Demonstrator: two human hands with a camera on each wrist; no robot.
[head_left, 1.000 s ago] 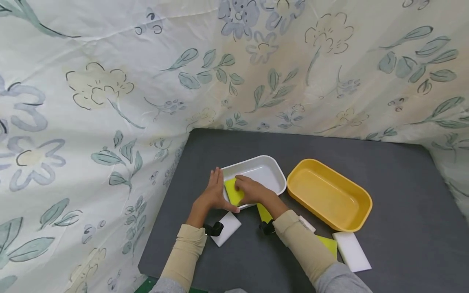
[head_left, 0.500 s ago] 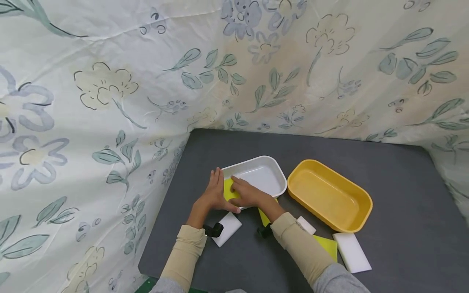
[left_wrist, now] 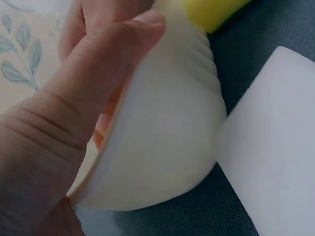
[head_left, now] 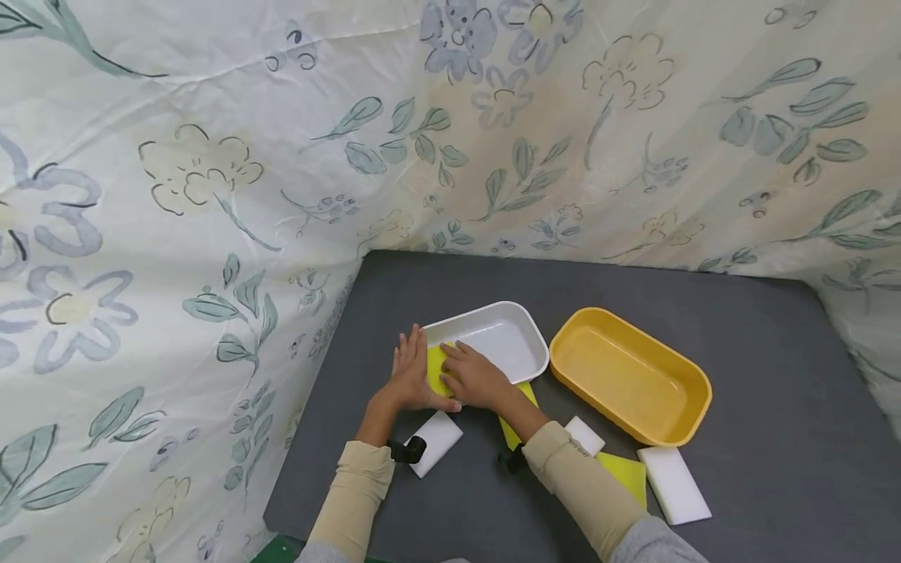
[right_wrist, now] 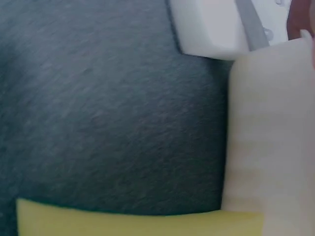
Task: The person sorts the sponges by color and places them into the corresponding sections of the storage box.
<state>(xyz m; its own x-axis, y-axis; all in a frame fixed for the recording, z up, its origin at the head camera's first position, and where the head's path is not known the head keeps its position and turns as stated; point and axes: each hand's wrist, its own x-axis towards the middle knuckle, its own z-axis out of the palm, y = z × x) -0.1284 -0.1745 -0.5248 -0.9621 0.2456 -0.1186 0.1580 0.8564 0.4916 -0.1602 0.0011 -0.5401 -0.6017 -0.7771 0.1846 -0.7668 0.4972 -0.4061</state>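
The fingers of the right hand [head_left: 479, 379] are now straighter and more spread, and they are laid over the yellow sponge [head_left: 436, 375], which is set inside the white tray [head_left: 503, 340] at its left end. By this, the sponge seems to be let go and pressed or nudged into place rather than carried, though how firmly it is touched cannot be told. By the left hand [head_left: 411, 379] the tray is steadied: its fingers are held straight along the left end, and its thumb is laid over the near rim, as is shown closely in the left wrist view. Compared with the frame from one second ago, where the right fingers are bent at the sponge, less of the sponge is seen between the hands, and the sponge is seated closer against the left fingers. The left hand is kept almost unmoved, and so are both trays. The right forearm is shifted slightly, so that more of the small white block [head_left: 586, 435] is uncovered, as well as more of the second yellow sponge [head_left: 528, 392] beside the white tray. No change of place is noticed in the white sponge [head_left: 438, 444] near the left wrist, nor in the long white block [head_left: 674, 485] by the yellow tray [head_left: 626, 375].
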